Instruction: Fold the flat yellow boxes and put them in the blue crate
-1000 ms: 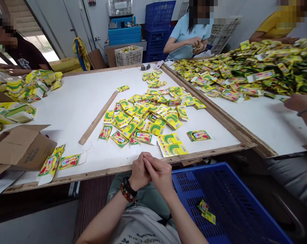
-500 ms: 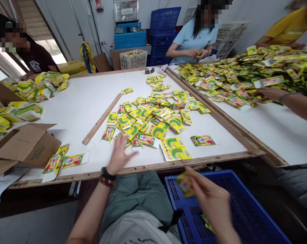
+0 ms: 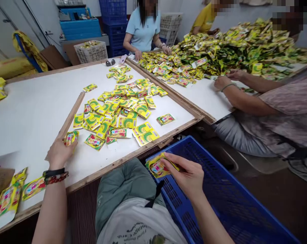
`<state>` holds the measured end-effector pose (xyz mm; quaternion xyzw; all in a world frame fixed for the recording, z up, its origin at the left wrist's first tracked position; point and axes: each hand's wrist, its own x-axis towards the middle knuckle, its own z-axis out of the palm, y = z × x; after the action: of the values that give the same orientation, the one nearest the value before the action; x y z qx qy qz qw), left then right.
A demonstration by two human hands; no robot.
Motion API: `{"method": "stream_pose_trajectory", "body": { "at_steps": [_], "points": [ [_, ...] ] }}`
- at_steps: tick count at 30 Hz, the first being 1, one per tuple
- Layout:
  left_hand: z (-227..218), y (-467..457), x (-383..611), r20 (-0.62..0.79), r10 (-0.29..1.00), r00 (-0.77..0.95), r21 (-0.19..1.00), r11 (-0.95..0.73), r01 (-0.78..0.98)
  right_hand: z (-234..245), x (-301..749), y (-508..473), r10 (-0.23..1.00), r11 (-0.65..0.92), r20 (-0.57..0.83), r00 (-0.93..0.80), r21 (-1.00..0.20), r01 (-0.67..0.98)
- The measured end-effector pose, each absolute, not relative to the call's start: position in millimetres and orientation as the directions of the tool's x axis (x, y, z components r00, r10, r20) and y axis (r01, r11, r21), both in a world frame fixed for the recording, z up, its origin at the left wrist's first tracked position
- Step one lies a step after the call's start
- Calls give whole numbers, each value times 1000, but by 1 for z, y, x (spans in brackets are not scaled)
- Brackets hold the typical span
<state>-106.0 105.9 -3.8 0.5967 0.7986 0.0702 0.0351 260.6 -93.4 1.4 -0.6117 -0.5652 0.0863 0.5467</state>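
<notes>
My right hand (image 3: 187, 174) is closed on a yellow and green packet (image 3: 157, 166), held over the near left corner of a blue plastic crate (image 3: 219, 196) by my knee. My left hand (image 3: 59, 152) rests on the white table (image 3: 28, 115) with its fingers closed on another small packet (image 3: 70, 137). A spread of several loose packets (image 3: 118, 108) lies on the table just beyond my left hand, beside a wooden strip (image 3: 72, 113).
A second table on the right carries a big heap of packets (image 3: 232, 47). A person in a patterned shirt (image 3: 283, 112) sits at my right, two others work at the far end. More packets (image 3: 13, 193) lie near the table's left front edge. Crates (image 3: 91, 51) stand behind.
My clasped hands have parted: the right one carried a packet down to the blue crate, the left reached out to the table and closed on a packet. My view has swung right.
</notes>
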Motion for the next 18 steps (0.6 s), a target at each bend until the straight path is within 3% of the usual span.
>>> {"method": "stream_pose_trajectory", "body": {
  "at_steps": [3,10,15,18],
  "points": [
    [12,85,-99,-15,956,-293,81,294,953,4,263,-96,778,268,523,348,-778,569],
    [11,48,-66,49,996,-69,338,48,940,1,257,-91,742,175,482,466,-810,559],
    [-19,21,-36,111,988,110,473,-150,868,-21,251,-46,647,248,699,304,-570,783],
    [-28,8,-28,92,987,132,532,-161,832,-40,246,-20,649,338,730,215,-529,778]
  ]
}}
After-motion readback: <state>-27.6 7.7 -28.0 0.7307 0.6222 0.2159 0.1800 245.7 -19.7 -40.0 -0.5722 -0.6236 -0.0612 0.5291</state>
